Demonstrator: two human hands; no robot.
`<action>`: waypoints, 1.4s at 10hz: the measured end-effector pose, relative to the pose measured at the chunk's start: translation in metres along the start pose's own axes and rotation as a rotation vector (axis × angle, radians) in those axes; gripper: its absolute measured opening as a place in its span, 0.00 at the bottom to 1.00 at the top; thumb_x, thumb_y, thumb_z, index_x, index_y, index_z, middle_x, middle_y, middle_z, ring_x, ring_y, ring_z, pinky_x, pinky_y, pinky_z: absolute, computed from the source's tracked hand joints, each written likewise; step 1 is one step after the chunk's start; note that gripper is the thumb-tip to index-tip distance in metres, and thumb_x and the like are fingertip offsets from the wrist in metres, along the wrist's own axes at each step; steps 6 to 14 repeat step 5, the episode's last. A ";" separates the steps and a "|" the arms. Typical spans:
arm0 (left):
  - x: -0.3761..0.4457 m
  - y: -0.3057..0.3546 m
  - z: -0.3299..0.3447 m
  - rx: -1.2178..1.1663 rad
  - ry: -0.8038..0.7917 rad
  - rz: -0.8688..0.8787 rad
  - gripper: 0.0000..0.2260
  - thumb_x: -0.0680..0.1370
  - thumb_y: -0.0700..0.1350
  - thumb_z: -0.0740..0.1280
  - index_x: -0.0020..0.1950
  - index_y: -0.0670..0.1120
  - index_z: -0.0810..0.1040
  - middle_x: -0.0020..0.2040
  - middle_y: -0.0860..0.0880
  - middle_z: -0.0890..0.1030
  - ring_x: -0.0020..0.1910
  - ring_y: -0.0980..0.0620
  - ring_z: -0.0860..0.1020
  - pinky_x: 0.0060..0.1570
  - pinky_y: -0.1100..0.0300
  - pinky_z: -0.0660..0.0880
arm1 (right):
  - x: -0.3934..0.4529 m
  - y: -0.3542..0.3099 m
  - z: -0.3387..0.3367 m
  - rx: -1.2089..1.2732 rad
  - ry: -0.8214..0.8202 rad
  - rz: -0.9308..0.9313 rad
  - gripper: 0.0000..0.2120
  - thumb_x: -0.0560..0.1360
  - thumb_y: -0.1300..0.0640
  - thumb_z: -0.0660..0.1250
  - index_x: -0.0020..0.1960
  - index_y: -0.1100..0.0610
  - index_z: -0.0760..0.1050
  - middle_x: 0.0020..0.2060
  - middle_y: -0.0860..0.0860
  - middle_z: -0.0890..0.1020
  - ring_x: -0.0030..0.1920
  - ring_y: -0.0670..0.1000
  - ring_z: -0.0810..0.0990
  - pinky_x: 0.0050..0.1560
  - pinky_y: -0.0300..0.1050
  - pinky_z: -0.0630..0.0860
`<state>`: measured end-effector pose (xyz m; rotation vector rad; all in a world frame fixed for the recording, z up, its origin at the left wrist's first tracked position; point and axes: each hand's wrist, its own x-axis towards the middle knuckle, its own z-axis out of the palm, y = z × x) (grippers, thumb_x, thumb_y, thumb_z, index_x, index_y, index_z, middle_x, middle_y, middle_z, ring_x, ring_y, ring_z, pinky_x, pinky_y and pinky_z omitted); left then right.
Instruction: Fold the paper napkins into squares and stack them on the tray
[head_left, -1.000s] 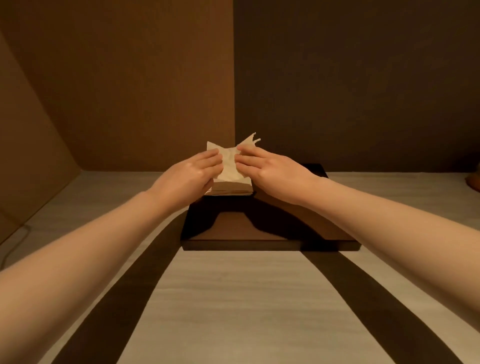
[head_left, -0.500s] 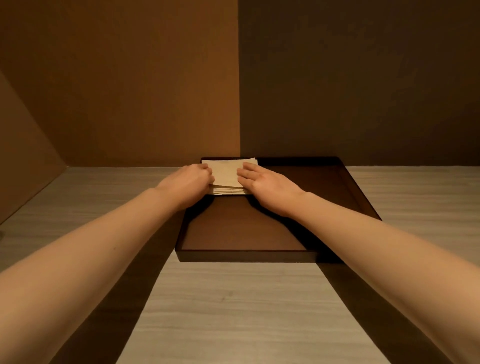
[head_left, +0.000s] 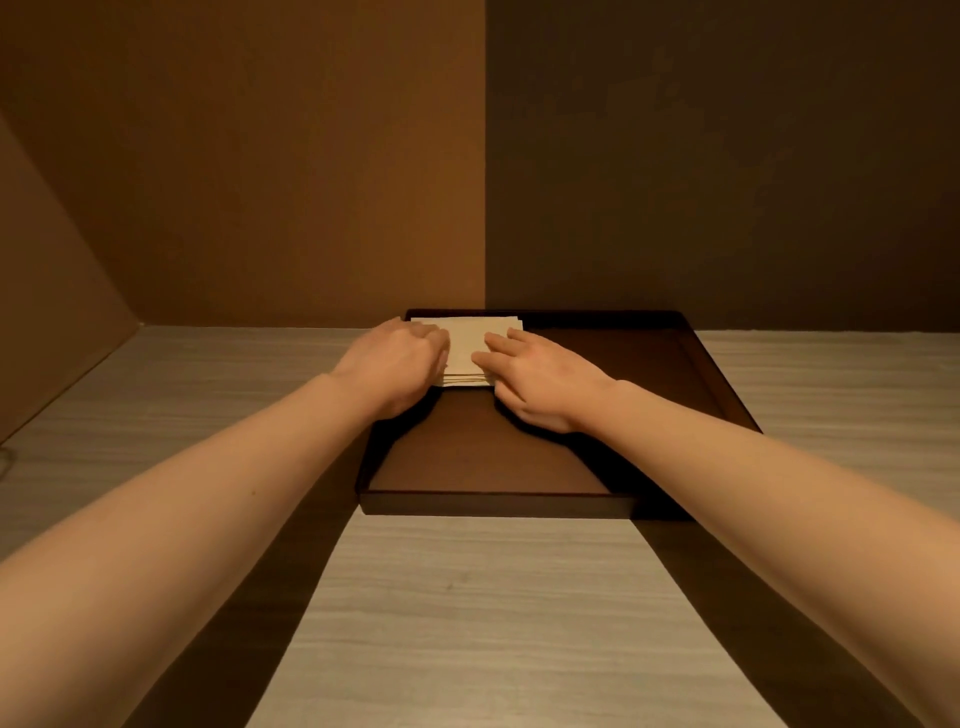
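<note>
1. Resting in the tray's (head_left: 696, 358) eleven-o'clock corner, the napkin stack (head_left: 470, 348) is flanked by both hands.
2. Left hand (head_left: 397, 366): curled fingers at the stack's edge, grip unclear.
3. Right hand (head_left: 540, 382): straight fingers pressing on top; lifting could drag the upper napkin askew.

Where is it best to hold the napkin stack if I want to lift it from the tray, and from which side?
Probably by its near edge, coming from the front. The napkin stack lies flat in the tray's far left corner, so the rim blocks its far and left sides. The near edge shows its layers and faces bare tray floor, leaving room to slide fingers under.
</note>
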<state>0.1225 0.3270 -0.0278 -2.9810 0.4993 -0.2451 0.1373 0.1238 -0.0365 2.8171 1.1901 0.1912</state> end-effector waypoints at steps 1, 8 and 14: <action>0.004 0.005 0.000 0.114 -0.142 -0.023 0.17 0.84 0.49 0.50 0.70 0.47 0.67 0.71 0.47 0.69 0.73 0.48 0.63 0.72 0.49 0.54 | 0.000 -0.001 0.004 0.029 -0.083 0.037 0.23 0.82 0.52 0.53 0.76 0.55 0.61 0.70 0.61 0.68 0.68 0.61 0.67 0.67 0.56 0.67; -0.006 0.001 -0.011 0.150 -0.208 -0.175 0.21 0.83 0.52 0.48 0.73 0.45 0.65 0.76 0.47 0.62 0.77 0.47 0.50 0.74 0.45 0.47 | -0.018 -0.005 -0.011 0.142 -0.048 0.188 0.30 0.82 0.46 0.54 0.78 0.60 0.51 0.76 0.58 0.60 0.77 0.58 0.55 0.76 0.52 0.57; -0.006 0.001 -0.011 0.150 -0.208 -0.175 0.21 0.83 0.52 0.48 0.73 0.45 0.65 0.76 0.47 0.62 0.77 0.47 0.50 0.74 0.45 0.47 | -0.018 -0.005 -0.011 0.142 -0.048 0.188 0.30 0.82 0.46 0.54 0.78 0.60 0.51 0.76 0.58 0.60 0.77 0.58 0.55 0.76 0.52 0.57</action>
